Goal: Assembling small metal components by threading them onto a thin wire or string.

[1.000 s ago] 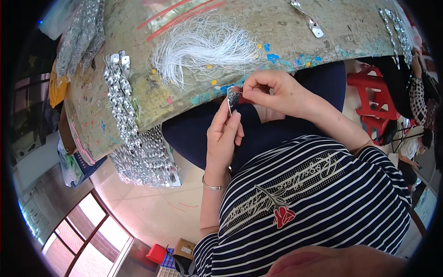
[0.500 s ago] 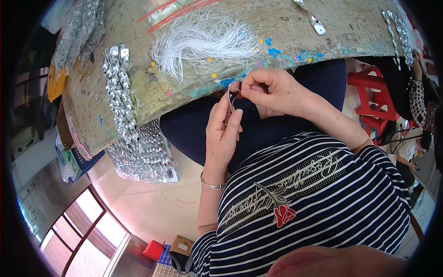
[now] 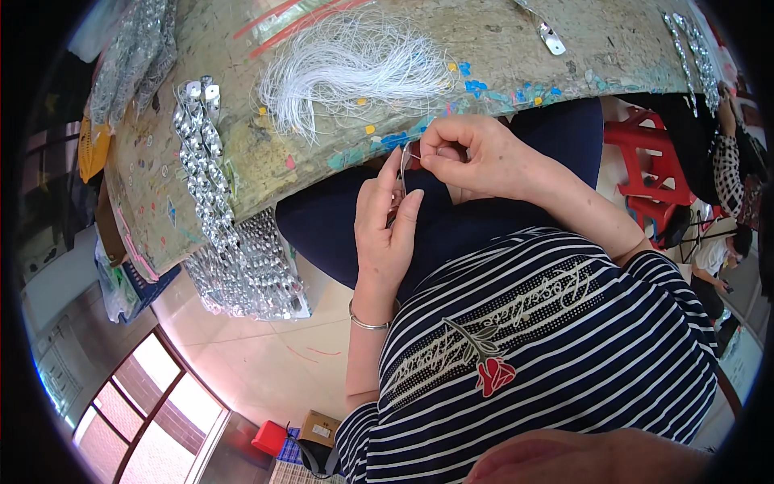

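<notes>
Over my lap, at the table's near edge, my left hand (image 3: 380,238) holds a narrow shiny silver strip (image 3: 404,173) between thumb and fingers. The strip stands nearly edge-on, its lower part hidden in the hand. Just to the right, my right hand (image 3: 488,157) is closed in a pinch on a fine white string (image 3: 415,156) that reaches toward the strip's upper end. Whether the string passes through the strip is too small to tell. A loose bundle of white strings (image 3: 347,77) lies on the table beyond both hands.
Twisted silver strips (image 3: 200,153) hang over the worn table's (image 3: 250,173) left edge, above a bagged stack of silver pieces (image 3: 250,274). One silver piece (image 3: 552,39) lies at the far right. A red stool (image 3: 649,157) and another person's checkered sleeve (image 3: 728,173) are at right.
The silver strip has turned more edge-on, and my left hand has shifted slightly left. My right hand keeps its pinch at nearly the same place. The whole view has moved a little.
</notes>
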Motion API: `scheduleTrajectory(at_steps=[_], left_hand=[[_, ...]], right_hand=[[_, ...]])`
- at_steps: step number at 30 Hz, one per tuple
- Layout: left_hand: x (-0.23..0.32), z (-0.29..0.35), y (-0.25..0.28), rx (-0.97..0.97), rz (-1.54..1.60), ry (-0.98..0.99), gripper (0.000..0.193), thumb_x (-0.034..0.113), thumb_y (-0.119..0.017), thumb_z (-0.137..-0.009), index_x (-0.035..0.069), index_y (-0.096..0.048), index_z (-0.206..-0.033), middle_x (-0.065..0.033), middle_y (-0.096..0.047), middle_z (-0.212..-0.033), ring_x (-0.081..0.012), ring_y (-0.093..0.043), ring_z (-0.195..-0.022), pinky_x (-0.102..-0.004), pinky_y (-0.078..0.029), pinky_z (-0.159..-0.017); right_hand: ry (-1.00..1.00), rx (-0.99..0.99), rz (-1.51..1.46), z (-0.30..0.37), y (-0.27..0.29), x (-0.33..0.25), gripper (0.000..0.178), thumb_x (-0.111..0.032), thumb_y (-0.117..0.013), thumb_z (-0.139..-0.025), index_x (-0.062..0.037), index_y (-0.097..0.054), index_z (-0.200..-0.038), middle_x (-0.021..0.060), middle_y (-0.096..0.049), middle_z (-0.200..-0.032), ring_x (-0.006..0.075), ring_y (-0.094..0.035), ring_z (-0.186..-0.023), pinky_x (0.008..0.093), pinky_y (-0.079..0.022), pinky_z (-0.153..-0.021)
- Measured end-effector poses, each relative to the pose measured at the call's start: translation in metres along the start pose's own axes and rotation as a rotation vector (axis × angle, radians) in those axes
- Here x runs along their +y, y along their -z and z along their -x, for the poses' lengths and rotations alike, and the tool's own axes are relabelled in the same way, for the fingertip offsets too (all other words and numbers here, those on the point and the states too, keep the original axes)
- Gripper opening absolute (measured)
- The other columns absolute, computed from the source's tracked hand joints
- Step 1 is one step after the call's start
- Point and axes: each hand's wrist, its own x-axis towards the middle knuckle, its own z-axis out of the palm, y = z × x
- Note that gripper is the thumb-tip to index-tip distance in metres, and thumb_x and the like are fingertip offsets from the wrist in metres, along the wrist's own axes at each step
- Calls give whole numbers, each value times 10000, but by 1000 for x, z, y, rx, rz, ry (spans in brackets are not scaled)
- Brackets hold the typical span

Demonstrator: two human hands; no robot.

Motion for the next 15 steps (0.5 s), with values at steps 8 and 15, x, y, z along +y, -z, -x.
scheduleTrajectory(at_steps=[8,15], left_hand=[[1,-2,0,22,-65,-82,475,33,-631,-852,28,-519,-1313,-34,-445,-783,-137,-440,-706,-247,-393,-652],[2,-1,0,24,-87,-76,465,26,-633,-848,31,-532,-1302,-39,-450,-778,-139,-445,-705,-245,-396,-657]], right_hand=[[12,30,66,-1,-1,3,85,-86,-579,-890,-36,-548,-830,-68,-396,-583,17,-421,-497,201,-381,-463],[-16,46,89,0,-1,0,96,-93,-598,-874,-37,-555,-809,-70,-390,-581,14,-397,-524,202,-363,-482]])
